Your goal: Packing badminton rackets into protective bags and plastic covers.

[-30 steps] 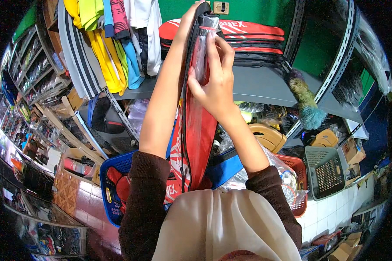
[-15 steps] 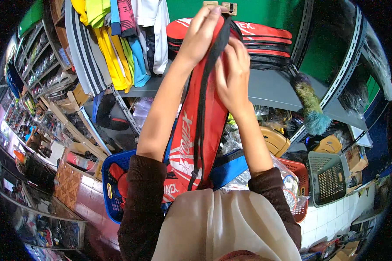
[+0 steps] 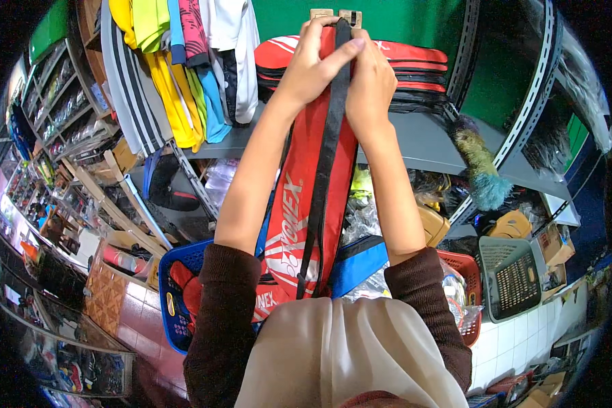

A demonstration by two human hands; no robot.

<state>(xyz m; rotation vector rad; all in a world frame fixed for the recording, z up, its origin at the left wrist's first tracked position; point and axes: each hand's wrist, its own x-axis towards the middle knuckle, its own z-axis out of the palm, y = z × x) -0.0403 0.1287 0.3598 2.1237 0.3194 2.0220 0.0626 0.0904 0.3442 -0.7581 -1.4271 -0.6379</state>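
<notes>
A long red racket bag (image 3: 298, 163) with white print stands up in front of my body, its upper end tilted away toward the shelf. My left hand (image 3: 311, 71) grips that upper end from the left, its thumb lying across the black strap (image 3: 330, 143). On the other side, my right hand (image 3: 371, 88) is closed round the bag's top edge, fingers curled and partly hidden. The strap runs down the middle of the bag. Behind my hands, several similar red racket bags (image 3: 415, 53) lie stacked on the grey shelf (image 3: 415, 139).
Bright shirts and shorts (image 3: 177, 75) hang at the left of the shelf. Below stand a blue basket (image 3: 170, 299) with red bags, a red basket (image 3: 470, 299) and a grey-green basket (image 3: 513, 272). A feather duster (image 3: 483, 163) hangs by the right shelf post (image 3: 534, 88).
My right hand has slid up to the bag's top edge, and my left thumb has come down over the strap. The strap now lies flatter and straighter along the bag.
</notes>
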